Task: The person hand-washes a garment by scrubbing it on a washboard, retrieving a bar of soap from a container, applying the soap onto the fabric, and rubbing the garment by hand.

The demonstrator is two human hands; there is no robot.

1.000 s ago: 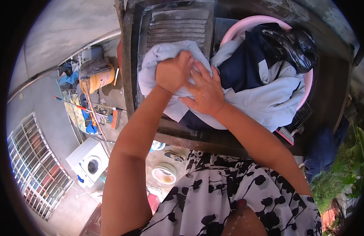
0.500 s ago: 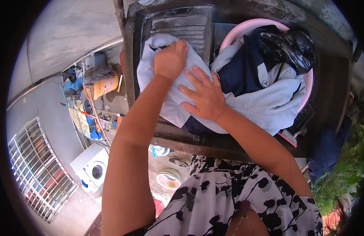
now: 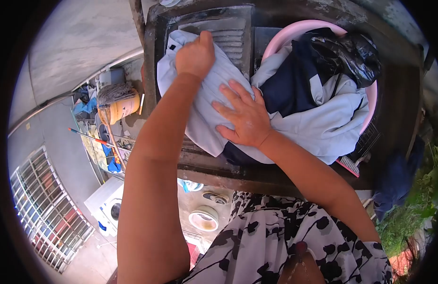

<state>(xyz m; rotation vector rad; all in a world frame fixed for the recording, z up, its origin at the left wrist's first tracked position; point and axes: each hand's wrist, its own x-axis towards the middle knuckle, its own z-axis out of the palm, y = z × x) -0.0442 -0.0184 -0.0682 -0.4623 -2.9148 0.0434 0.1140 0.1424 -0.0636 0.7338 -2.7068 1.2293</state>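
Note:
A pale grey garment [image 3: 207, 102] with navy parts is spread over the ridged washboard [image 3: 228, 35] of a dark stone slab. Its cloth runs to the right towards a pink basin [image 3: 278, 40]. On the upper left of the cloth, my left hand [image 3: 195, 56] is closed in a fist around a bunch of it; what lies under the fingers is hidden. Lower and to the right, my right hand [image 3: 245, 113] presses flat on the fabric, fingers spread.
Grey and navy cloth [image 3: 285, 85] and a black plastic bag [image 3: 358, 57] fill the basin. By the slab's near right edge lies a brush [image 3: 349, 165]. Beyond the slab to the left are a yellow bucket [image 3: 122, 106] with a mop head and a white washing machine [image 3: 105, 203].
My left hand has moved up and a little left, drawing the cloth along the washboard. The right hand stays in nearly the same place, flat on the garment.

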